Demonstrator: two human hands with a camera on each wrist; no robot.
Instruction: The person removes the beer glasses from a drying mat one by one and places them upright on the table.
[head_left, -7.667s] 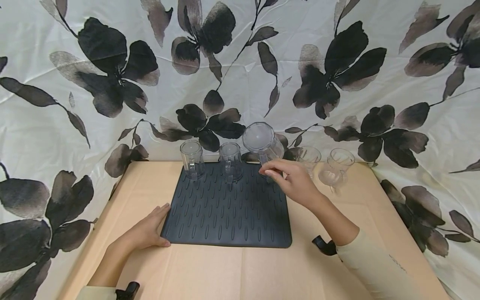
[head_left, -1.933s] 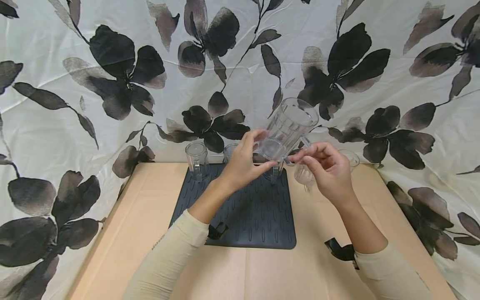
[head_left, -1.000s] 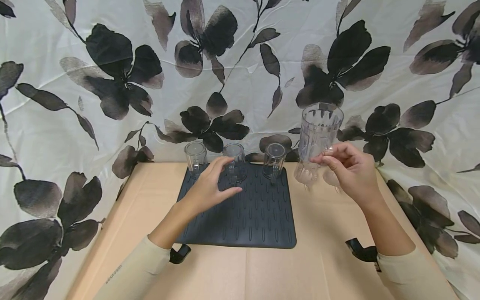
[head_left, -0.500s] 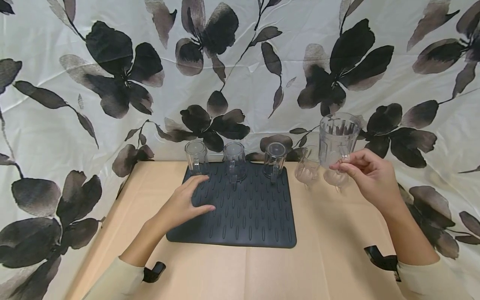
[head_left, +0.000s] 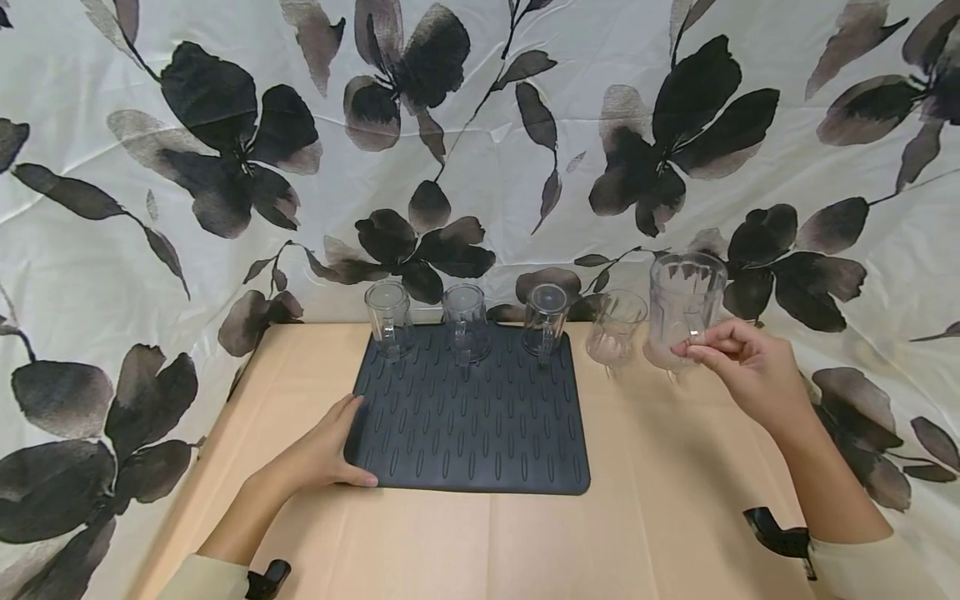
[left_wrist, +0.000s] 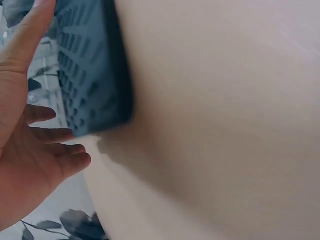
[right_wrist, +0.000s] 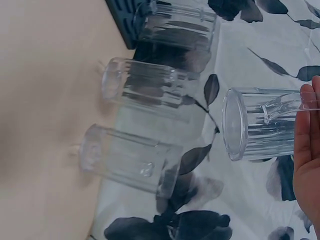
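Pinching mug handle (right_wrist: pixel 276 109): right fingers (right_wrist: pixel 302 132); left fingers (left_wrist: pixel 73 162) spread beside mat (head_left: pixel 465 433).

Dark-grey mat (head_left: pixel 468 425), clear mugs (head_left: pixel 682 300), tan table (head_left: pixel 555 550), black-flowered white cloth (head_left: pixel 570 50)

Mug (head_left: pixel 684 304) lower; farther right

A person's right hand (head_left: pixel 753 379) pinches the handle of a large clear mug (head_left: pixel 686 287) at the back right of a pale table (head_left: pixel 427 542).
The left hand (head_left: pixel 318 450), thumb and fingers spread, is at the left edge of a dark ribbed mat (head_left: pixel 472 442). Three smaller clear mugs, left (head_left: pixel 389 321), middle (head_left: pixel 465 323) and right (head_left: pixel 546 321), stand spaced along the mat's back edge. A clear glass (head_left: pixel 615 329) stands between mat and large mug. Behind hangs white cloth (head_left: pixel 517 25) with dark flowers.
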